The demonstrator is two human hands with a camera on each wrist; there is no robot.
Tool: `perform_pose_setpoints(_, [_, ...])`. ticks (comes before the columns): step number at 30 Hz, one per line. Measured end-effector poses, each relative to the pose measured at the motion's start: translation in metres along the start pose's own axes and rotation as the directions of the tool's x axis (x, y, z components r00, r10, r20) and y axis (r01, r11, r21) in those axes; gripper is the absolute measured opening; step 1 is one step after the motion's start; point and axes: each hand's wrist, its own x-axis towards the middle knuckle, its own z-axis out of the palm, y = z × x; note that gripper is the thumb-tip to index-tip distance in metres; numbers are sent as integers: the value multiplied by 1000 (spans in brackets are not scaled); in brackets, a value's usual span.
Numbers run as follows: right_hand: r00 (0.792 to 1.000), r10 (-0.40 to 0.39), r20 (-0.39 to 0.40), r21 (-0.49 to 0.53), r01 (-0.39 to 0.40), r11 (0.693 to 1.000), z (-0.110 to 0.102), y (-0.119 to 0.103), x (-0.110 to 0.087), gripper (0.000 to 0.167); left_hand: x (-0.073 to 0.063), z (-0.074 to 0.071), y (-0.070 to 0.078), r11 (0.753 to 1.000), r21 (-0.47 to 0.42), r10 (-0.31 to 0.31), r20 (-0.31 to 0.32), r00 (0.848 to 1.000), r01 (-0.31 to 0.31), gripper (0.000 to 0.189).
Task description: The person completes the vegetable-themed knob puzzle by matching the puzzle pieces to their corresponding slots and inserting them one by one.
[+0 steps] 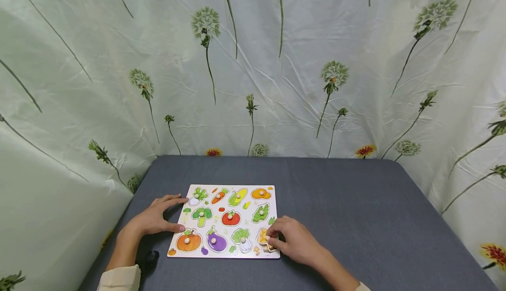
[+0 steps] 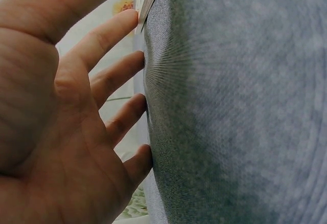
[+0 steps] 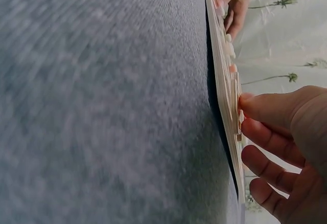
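Observation:
A white peg puzzle board [image 1: 221, 256] with knobbed vegetable pieces lies on the dark grey table. My right hand [image 1: 296, 240] pinches a yellow mushroom puzzle piece [image 1: 262, 237] at the board's near right corner. The piece sits off-centre over printed mushrooms, and the fingers partly cover it. In the right wrist view, thumb and index finger meet at the thin wooden piece [image 3: 236, 106], which stands slightly proud of the board. My left hand [image 1: 154, 218] touches the board's left edge with thumb and index finger spread; the left wrist view shows its other fingers [image 2: 125, 119] extended against the table.
Other pieces sit in the board, among them a pumpkin [image 1: 189, 241], an eggplant [image 1: 216, 240], a tomato [image 1: 231, 218] and a broccoli [image 1: 202, 216]. A black object [image 1: 149, 260] is beside the left wrist. A dandelion-print curtain [image 1: 276, 84] hangs behind the grey table [image 1: 356, 220].

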Motion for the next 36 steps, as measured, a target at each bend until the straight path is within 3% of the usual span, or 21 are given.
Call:
perform_pose_setpoints(11, [999,22,30,4,-22,1000,6,-5,7,4,1,0,-3,1000,4,9,-8,1000,-9,91])
perform_pose_setpoints(17, [1000,-17,-18,-69,16,997,6,-5,6,6,1,0,-3,1000,-4,8,-2,1000,-8,91])
perform_pose_setpoints(22, [1000,-13,-2,-84,13,996,7,-4,6,7,1,1,-3,1000,-3,3,-3,1000,-3,90])
perform_pose_setpoints(36, [999,33,-9,-16,-33,999,11,1,3,6,1,0,-2,1000,-8,-9,4,1000,9,91])
